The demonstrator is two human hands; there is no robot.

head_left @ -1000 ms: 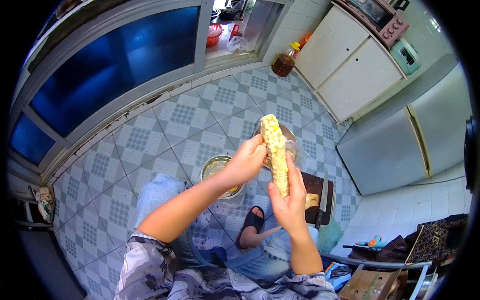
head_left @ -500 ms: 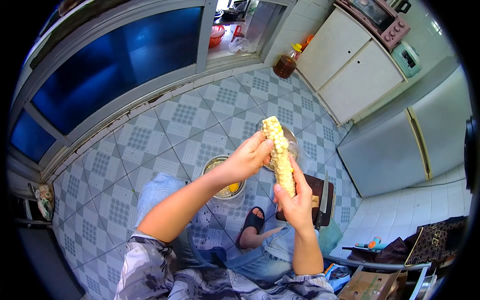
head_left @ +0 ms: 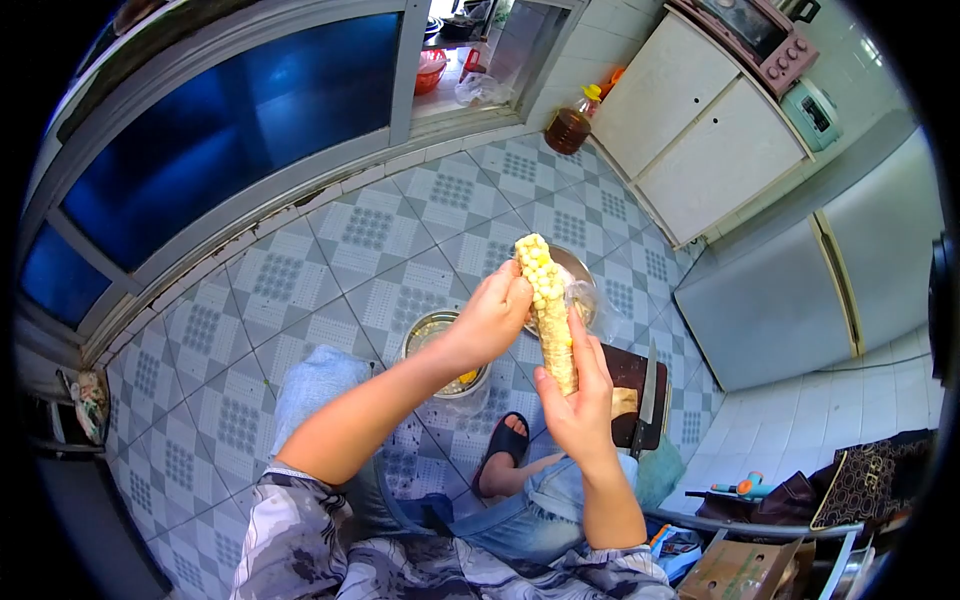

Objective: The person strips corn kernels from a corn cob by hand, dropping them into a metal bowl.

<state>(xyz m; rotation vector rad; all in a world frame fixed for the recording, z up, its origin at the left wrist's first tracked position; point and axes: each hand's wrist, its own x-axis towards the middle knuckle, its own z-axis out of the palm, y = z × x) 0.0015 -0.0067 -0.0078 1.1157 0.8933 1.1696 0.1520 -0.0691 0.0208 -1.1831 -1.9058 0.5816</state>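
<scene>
Between my two hands is a corn cob [head_left: 550,310], tilted with its far end up. Pale kernels cover the far part, while the near part is stripped bare. My right hand [head_left: 580,395] wraps round the bare lower end. At the kernel-covered upper end, my left hand [head_left: 495,315] presses its thumb and bent fingers against the cob's left side. Below my left wrist stands a metal bowl [head_left: 413,345] with kernels and a yellow piece in it. Behind the cob, a second metal bowl [head_left: 583,268] with a clear plastic bag [head_left: 590,305] is partly hidden.
On the right, a knife [head_left: 648,395] lies on a dark cutting board [head_left: 620,370]. A bottle of brown liquid [head_left: 568,130] stands by the white cabinet [head_left: 700,130]. The fridge [head_left: 780,300] is at right, a cardboard box [head_left: 740,570] at lower right. My sandalled foot [head_left: 505,450] rests on the tiles.
Both hands and the cob have shifted slightly left. The cob stands a little steeper, and more of the cutting board shows beside my right hand.
</scene>
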